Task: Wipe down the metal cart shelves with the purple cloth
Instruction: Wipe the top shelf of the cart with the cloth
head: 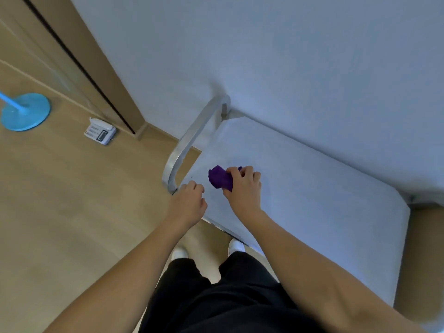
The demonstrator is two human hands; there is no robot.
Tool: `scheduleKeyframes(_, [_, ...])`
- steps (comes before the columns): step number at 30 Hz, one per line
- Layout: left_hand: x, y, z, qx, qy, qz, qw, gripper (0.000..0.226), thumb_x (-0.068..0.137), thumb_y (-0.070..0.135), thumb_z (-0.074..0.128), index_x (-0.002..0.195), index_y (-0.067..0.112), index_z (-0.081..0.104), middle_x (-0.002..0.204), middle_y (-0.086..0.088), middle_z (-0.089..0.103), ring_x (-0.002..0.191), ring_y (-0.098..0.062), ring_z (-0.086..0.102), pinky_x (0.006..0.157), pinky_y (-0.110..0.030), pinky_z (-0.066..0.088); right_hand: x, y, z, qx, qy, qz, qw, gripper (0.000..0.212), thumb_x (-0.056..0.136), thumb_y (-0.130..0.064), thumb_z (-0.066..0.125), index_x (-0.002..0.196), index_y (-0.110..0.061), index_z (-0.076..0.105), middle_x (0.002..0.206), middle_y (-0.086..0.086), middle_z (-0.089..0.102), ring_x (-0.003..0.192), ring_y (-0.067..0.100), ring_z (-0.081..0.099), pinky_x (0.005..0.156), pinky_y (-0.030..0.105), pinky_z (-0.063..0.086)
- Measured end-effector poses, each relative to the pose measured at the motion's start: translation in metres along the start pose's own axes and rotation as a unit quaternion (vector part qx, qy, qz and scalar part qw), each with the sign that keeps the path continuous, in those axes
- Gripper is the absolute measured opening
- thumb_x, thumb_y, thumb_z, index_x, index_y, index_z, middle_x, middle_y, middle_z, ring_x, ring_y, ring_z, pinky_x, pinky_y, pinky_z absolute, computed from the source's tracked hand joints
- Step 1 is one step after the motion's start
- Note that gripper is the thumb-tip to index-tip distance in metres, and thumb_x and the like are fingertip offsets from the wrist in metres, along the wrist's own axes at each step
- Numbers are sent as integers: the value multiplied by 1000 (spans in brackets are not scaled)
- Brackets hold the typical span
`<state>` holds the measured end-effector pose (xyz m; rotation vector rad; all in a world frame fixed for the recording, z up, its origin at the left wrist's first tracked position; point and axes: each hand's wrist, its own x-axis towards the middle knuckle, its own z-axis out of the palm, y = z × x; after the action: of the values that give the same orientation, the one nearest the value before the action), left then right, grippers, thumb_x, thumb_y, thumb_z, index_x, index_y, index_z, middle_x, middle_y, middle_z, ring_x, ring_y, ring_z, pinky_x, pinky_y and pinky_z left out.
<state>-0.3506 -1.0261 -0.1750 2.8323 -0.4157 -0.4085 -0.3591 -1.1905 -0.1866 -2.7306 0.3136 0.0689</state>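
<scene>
The purple cloth (219, 177) is a deep violet fabric, bunched into a compact, creased wad. It sits on the cart's top shelf (312, 200), in the shelf's near-left area. Only the left portion of the cloth is exposed; the remainder is covered by the hand.

The right hand (242, 186) grips the cloth from the 3 o'clock side, fingers curled over it, knuckles up. The cloth protrudes from the hand toward 9 o'clock.

The left hand (189, 203) is at 8 o'clock from the cloth, over the shelf's near-left corner. Its fingers are curled; whether they grip the shelf edge cannot be determined.

The top shelf is a flat, pale grey metal surface with rounded corners. It extends from the cloth toward 4 o'clock. A bent metal tube handle (189, 138) rises from the shelf's left end, at 11 o'clock from the cloth.

The cart stands against a pale wall (264, 44) at 12 o'clock. The wooden floor (72, 200) lies at 9 o'clock. On the floor:
- a small white device with a display (100, 133), at 10 o'clock;
- a blue round base with a light blue pole (25, 111), farther out at 10 o'clock.

Black trousers (216, 296) and white shoes (236, 246) are at 6 o'clock.
</scene>
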Motion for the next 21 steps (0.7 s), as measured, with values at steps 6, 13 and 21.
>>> scheduleKeyframes(6, [31, -32, 27, 85, -133, 75, 985, 35, 90, 21, 48, 122, 7, 48, 125, -11, 45, 112, -29, 45, 86, -38, 46, -21, -6, 51, 9, -70, 98, 993, 56, 91, -35, 60, 143, -26, 41, 152, 12, 27, 136, 39, 24, 109, 49, 34])
scheduleKeyframes(13, [25, -75, 34, 139, -172, 197, 955, 39, 91, 26, 51, 124, 5, 49, 146, -10, 27, 131, -23, 34, 87, -34, 49, -25, -25, 72, 51, -67, 191, 978, 52, 99, -34, 47, 149, -26, 34, 160, 15, 15, 146, 41, 8, 118, 49, 21])
scheduleKeyframes(21, [30, -100, 37, 141, -163, 257, 942, 60, 97, 24, 47, 147, -2, 24, 159, -16, 7, 146, -24, 19, 106, -29, 36, 4, -39, 92, 81, -20, 290, 953, 75, 96, -47, 49, 153, -9, 19, 162, 7, 14, 150, 32, 2, 122, 43, 8])
